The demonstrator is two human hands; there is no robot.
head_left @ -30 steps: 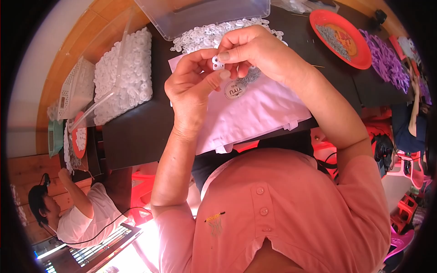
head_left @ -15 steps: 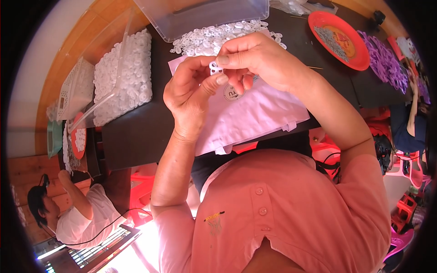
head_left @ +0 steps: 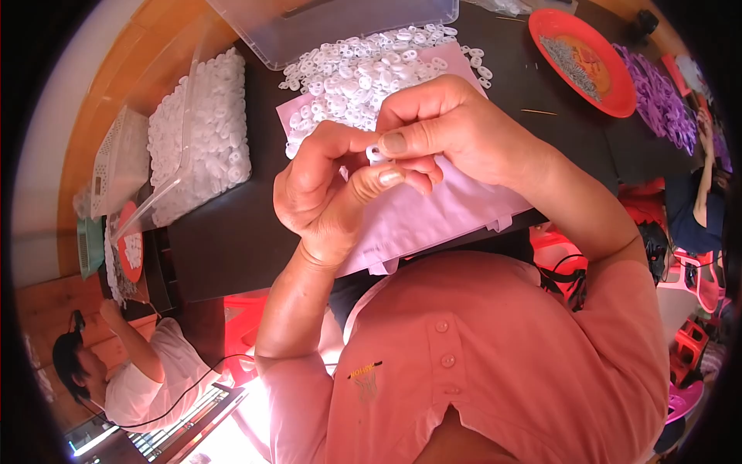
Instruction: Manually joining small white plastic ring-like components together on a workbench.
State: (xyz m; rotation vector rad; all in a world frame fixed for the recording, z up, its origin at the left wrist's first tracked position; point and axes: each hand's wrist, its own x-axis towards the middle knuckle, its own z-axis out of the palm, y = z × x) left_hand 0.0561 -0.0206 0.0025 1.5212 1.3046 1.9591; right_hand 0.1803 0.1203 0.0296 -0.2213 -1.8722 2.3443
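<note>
Between my two hands is a small white plastic piece (head_left: 374, 152) with a round hole, mostly covered by fingers. My left hand (head_left: 326, 189) pinches it from the left with thumb and forefinger. From the right, the thumb and forefinger of my right hand (head_left: 456, 127) close on its upper side. Both hands are raised over a pink cloth bag (head_left: 440, 213) spread on the dark table (head_left: 224, 240). Just beyond my fingers, a loose pile of white oval pieces with holes (head_left: 348, 81) lies partly on the bag.
A clear bin (head_left: 202, 131) heaped with white pieces stands at left, beside a white basket (head_left: 120, 166). A clear plastic box (head_left: 325, 31) is behind the pile. At far right are a red plate (head_left: 622, 93) with small metal parts and purple strips (head_left: 661, 100). Co-workers sit on both sides.
Both hands have come slightly lower and to the right. My fingers now cover more of the white piece, and more of the pile shows beyond them.
</note>
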